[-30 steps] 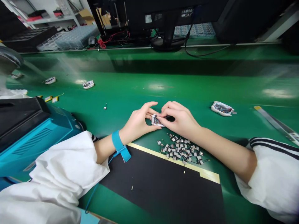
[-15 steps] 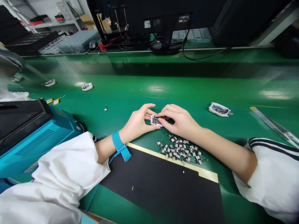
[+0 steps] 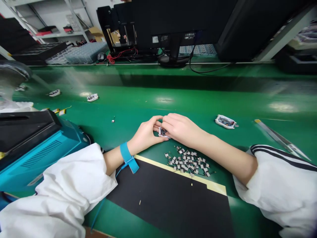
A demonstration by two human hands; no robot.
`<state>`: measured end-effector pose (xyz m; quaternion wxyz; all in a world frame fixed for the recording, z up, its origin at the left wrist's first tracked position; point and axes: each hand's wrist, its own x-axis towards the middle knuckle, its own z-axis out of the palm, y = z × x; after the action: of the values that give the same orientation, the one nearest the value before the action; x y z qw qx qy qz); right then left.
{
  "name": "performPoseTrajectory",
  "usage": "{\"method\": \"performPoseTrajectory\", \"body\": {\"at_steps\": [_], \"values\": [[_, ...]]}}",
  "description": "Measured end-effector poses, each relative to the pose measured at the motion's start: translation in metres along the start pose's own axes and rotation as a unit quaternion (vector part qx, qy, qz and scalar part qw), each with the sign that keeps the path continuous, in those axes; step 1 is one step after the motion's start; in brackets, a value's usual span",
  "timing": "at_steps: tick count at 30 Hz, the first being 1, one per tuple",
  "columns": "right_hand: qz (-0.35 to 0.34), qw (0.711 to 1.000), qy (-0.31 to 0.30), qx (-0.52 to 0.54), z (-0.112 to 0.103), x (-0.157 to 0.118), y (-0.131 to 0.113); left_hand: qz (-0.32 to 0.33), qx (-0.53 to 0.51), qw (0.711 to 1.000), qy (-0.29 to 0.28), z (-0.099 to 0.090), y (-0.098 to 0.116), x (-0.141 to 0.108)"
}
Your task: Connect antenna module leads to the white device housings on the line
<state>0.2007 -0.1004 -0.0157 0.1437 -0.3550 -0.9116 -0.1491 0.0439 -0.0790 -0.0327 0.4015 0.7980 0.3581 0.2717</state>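
Note:
My left hand is closed around a small white casing with a circuit board, its thumb along the near edge and its fingers at the far side. Over the right part of the casing bends my right hand, fingers curled down onto it; its fingertips, and anything between them, are hidden. Just nearer to me lies a heap of small silvery parts with short dark leads. Another open white casing with a board rests on the green bench to the right.
A black mat with a yellow edge lies in front of me. Tweezers are at the right, a teal machine at the left. Further back stand a monitor and more white casings. A blue wrist strap trails a cord.
My right hand has shifted left and turned, now covering more of the casing. The left hand keeps its hold. The whole view has tilted slightly.

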Motion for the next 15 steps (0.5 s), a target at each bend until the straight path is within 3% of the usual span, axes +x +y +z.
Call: {"method": "performPoseTrajectory", "body": {"at_steps": [4, 7, 11, 15], "values": [[-0.018, 0.997, -0.079, 0.013, -0.006, 0.011, -0.001, 0.001, 0.021, 1.0, -0.001, 0.002, -0.001, 0.0], [0.017, 0.992, -0.11, 0.062, -0.02, 0.006, 0.012, 0.015, 0.039, 0.999, -0.015, 0.0, 0.001, -0.001], [0.199, 0.975, -0.077, 0.061, -0.045, -0.045, 0.044, 0.045, 0.086, 0.994, -0.041, -0.012, 0.003, 0.005], [0.369, 0.922, -0.117, 0.018, -0.047, -0.118, 0.066, 0.049, 0.16, 0.986, -0.007, -0.03, -0.01, 0.042]]}}
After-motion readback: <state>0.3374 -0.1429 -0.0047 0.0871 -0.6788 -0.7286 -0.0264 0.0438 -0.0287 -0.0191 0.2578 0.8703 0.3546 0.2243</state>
